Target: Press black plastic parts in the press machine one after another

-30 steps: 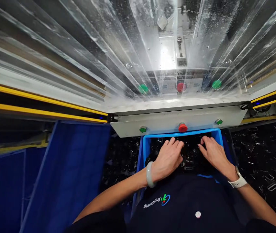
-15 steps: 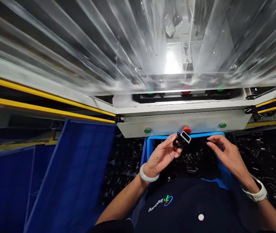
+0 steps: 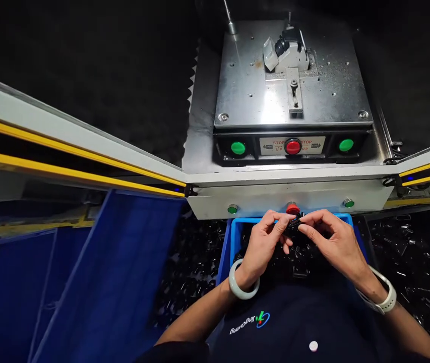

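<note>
In the head view, the person's left hand (image 3: 263, 247) and right hand (image 3: 335, 244) meet at the lower centre of the frame. The fingers of both hands are closed in a pinch on a small black part (image 3: 295, 222), which is partly hidden between them; its exact shape cannot be made out. The part is held just above the near rim of a bright blue bin (image 3: 247, 220), which is filled with similar black parts. Directly beyond the fingers, a grey control bar (image 3: 245, 208) carries a red button (image 3: 292, 208) and two small green buttons.

Further up, at the upper centre, a steel machine plate (image 3: 237, 96) bears a metal fixture (image 3: 286, 53). Below the fixture, a black panel has a red stop button (image 3: 293, 147) between two green buttons. Yellow-striped rails (image 3: 67, 161) run along the left side. A large dark blue crate (image 3: 105, 262) sits at lower left, and loose black parts (image 3: 404, 247) lie at lower right.
</note>
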A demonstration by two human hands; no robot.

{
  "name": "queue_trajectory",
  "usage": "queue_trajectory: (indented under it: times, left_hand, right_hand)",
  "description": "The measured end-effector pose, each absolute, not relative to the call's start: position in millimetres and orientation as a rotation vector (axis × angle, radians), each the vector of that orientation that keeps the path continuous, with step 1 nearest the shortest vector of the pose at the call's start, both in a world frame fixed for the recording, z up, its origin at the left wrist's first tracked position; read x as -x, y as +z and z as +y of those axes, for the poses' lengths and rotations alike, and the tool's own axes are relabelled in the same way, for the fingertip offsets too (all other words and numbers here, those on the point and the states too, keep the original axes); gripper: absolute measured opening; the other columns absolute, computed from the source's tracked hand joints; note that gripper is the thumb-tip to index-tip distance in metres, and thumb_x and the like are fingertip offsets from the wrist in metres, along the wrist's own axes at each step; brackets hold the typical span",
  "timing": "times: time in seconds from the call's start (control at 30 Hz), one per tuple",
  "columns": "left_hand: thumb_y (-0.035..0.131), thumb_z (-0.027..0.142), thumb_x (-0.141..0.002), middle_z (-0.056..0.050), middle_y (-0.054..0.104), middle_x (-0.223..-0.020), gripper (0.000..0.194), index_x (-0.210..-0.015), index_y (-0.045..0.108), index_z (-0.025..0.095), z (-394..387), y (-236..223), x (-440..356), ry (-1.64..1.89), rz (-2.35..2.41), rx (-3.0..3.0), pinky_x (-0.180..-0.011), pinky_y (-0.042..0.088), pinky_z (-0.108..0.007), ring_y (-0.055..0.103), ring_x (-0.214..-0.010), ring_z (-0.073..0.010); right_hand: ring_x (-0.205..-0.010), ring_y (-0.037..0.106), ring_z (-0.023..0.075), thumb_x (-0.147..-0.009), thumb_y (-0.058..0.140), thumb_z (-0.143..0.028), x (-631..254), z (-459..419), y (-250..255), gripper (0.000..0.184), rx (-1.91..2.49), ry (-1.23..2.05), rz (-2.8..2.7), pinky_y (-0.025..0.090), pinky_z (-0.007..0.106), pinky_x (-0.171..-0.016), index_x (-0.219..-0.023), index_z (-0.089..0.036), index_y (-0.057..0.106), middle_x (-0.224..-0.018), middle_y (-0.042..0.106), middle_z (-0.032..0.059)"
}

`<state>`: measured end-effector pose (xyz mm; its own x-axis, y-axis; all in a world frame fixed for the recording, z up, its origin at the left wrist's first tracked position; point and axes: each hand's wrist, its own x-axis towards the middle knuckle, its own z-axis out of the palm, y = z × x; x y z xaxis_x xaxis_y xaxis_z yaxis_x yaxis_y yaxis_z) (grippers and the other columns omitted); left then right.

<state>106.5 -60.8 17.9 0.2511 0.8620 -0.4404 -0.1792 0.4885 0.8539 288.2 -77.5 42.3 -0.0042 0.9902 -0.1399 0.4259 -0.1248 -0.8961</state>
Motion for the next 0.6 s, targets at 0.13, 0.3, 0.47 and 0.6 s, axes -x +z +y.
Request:
queue_trajectory:
  times: [0.13, 0.3, 0.47, 0.6]
  left_hand:
    - [0.082, 0.037, -0.088, -0.005, 0.067, -0.102, 0.022, -0.107, 0.081, 0.027, -44.7, 20.4, -99.1, 0.895, 1.163, -1.222, -0.082, 0.055, -0.03, 0.067, -0.09, -0.0183]
    - [0.077, 0.032, -0.09, -0.005, 0.07, -0.099, 0.014, -0.099, 0.08, 0.022, 13.5, 43.3, -79.2, 1.05, 1.187, -1.386, -0.069, 0.051, -0.028, 0.063, -0.079, -0.0152]
    - [0.08, 0.028, -0.086, -0.001, 0.071, -0.088, 0.015, -0.095, 0.074, 0.018, 96.6, 75.9, -80.8, 1.344, 1.254, -1.442, -0.061, 0.048, -0.024, 0.059, -0.066, -0.0099]
    - [0.08, 0.018, -0.086, 0.003, 0.066, -0.077, 0.011, -0.087, 0.069, 0.017, 170.8, 91.7, -90.9, 1.478, 1.338, -1.329, -0.055, 0.043, -0.023, 0.055, -0.059, -0.0078]
  right_hand:
    - [-0.079, 0.072, 0.0161, -0.094, 0.071, -0.042, -290.7, -58.2, 45.7, 0.02, 1.599, 1.093, -1.514, 0.059, 0.03, -0.074, -0.099, -0.023, 0.074, -0.091, 0.077, 0.0021]
    - [-0.094, 0.072, 0.0172, -0.102, 0.06, -0.034, -290.8, 37.0, 89.2, 0.019, 1.439, 0.714, -1.748, 0.058, 0.033, -0.086, -0.103, -0.022, 0.074, -0.102, 0.077, 0.0038]
    - [-0.132, 0.055, 0.0252, -0.104, 0.056, -0.034, -260.0, 189.5, 136.5, 0.038, 1.608, 0.109, -1.829, 0.044, 0.046, -0.114, -0.135, -0.013, 0.06, -0.134, 0.064, 0.0128]
    - [-0.139, 0.049, 0.0416, -0.095, 0.072, -0.042, -244.0, 265.4, 149.0, 0.062, 1.904, 0.152, -1.812, 0.039, 0.062, -0.111, -0.138, 0.0, 0.055, -0.139, 0.056, 0.0249]
